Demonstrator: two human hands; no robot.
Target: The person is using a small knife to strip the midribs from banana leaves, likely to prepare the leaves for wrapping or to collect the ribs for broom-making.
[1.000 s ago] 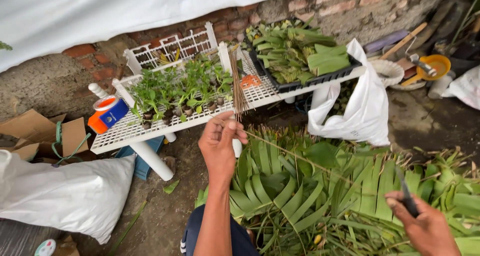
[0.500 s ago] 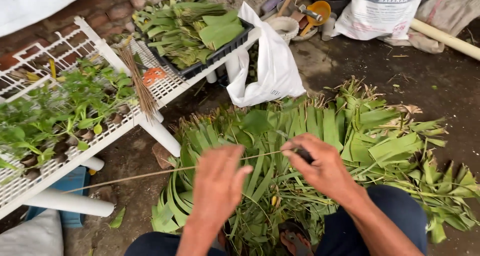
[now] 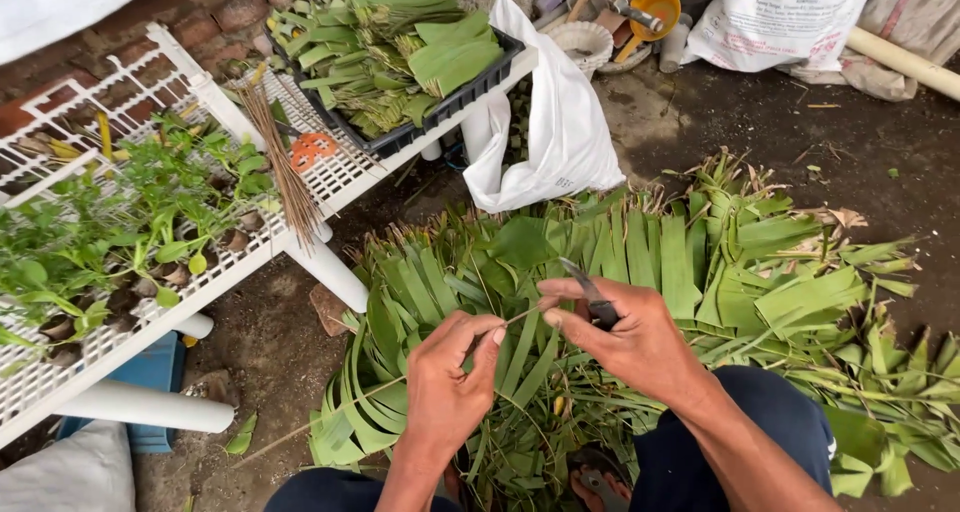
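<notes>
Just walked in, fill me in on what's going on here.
A person sits over a heap of green palm leaf strips on the ground. The left hand pinches a thin leaf midrib stick, while the right hand holds a small dark-handled knife at the stick's end. To the left, a white slatted rack carries seedlings, a bundle of sticks and a black tray of folded leaves.

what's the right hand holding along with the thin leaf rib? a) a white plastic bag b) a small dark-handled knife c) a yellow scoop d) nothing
b: the right hand grips a small knife, its blade pointing up past the thumb, while the left hand pinches the thin leaf rib running between them.
</notes>
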